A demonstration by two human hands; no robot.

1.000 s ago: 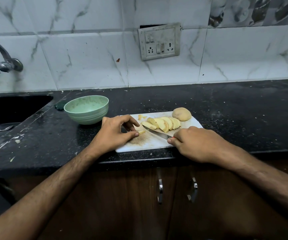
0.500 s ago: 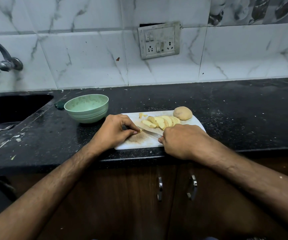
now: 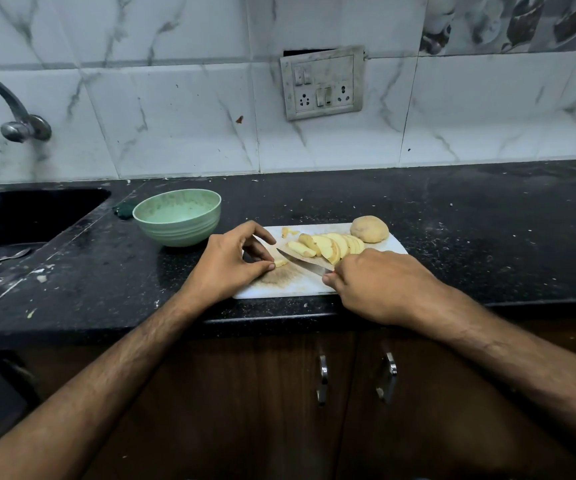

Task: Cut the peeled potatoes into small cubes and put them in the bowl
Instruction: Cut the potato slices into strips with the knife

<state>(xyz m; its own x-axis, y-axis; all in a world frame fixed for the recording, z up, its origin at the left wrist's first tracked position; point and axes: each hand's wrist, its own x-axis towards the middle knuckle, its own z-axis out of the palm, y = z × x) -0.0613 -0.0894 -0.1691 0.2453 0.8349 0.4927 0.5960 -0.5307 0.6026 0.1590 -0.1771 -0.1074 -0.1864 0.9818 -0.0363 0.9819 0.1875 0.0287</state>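
A small pale-yellow potato strip (image 3: 280,263) lies on the white rectangular plastic cutting board (image 3: 314,289), pinched at its left end between the thumb and curled fingers (image 3: 270,267) of the left hand (image 3: 231,263). The steel blade of the kitchen knife (image 3: 302,261) rests just at three o'clock of that strip, its tip pointing toward ten o'clock; the right hand (image 3: 380,282) has its fingers wrapped tightly round the handle, which is hidden inside the grip. At one o'clock from the strip a fanned row of yellow potato slices (image 3: 331,244) waits uncut, and beyond it, at the board's far right corner, sits a whole peeled round potato (image 3: 369,229). A few tiny scraps (image 3: 288,232) lie at twelve o'clock. The pale green ribbed ceramic bowl (image 3: 177,216) stands on the black speckled stone table (image 3: 487,220) at ten o'clock of the board, and no cubes show inside it. By this evidence the work is early: slicing of one potato is done, cubing has barely begun, and filling the bowl remains.
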